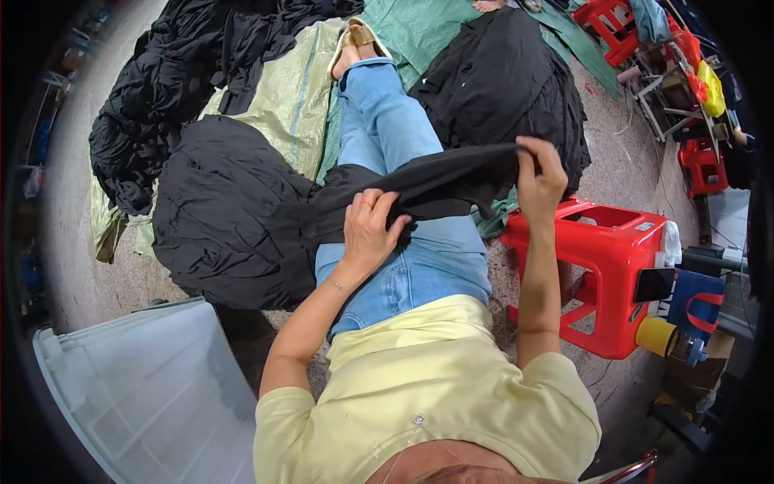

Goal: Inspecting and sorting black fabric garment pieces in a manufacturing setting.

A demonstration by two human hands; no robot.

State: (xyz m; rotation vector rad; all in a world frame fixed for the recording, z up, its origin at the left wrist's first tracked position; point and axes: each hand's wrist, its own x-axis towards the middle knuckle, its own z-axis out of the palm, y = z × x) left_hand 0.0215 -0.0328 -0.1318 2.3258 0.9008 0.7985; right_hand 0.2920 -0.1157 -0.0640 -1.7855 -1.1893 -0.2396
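Note:
A length of black cloth lies across my lap, over the thighs of my blue jeans. My left hand rests on its near edge, fingers bent and closed on the fabric. Raised at the cloth's right end, my right hand pinches a corner between thumb and fingers, so this side is stretched up off my legs. Toward the left the cloth runs up against a large heap of black fabric beside my thigh. Whether the two are joined cannot be made out.
Another black fabric pile lies beyond my right hand; more is heaped at far left. A red plastic stool at my right bears a phone. A pale plastic bin stands near left. Green sheeting covers the floor ahead.

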